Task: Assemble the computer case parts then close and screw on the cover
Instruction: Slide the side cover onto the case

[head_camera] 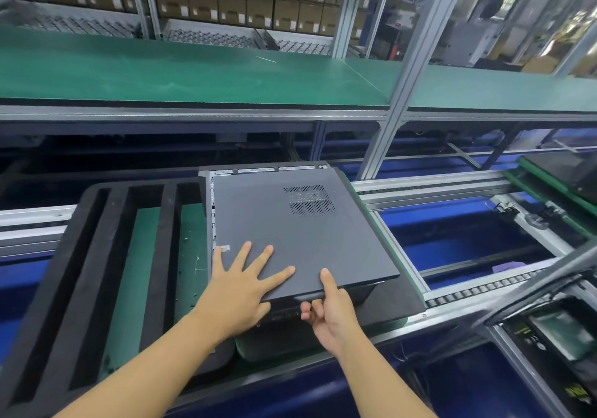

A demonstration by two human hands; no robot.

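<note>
Cover (300, 236) lies atop the case (258, 169), looks thin, stiff, light and slick: left hand (239, 285) fingers spread flat on it, right hand (332, 307) pinches its near edge, probably the best grip.

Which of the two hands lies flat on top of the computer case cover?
The left hand, fingers spread flat on the grey cover. The right hand instead pinches the cover's near edge, thumb on top, fingers curled underneath.
</note>
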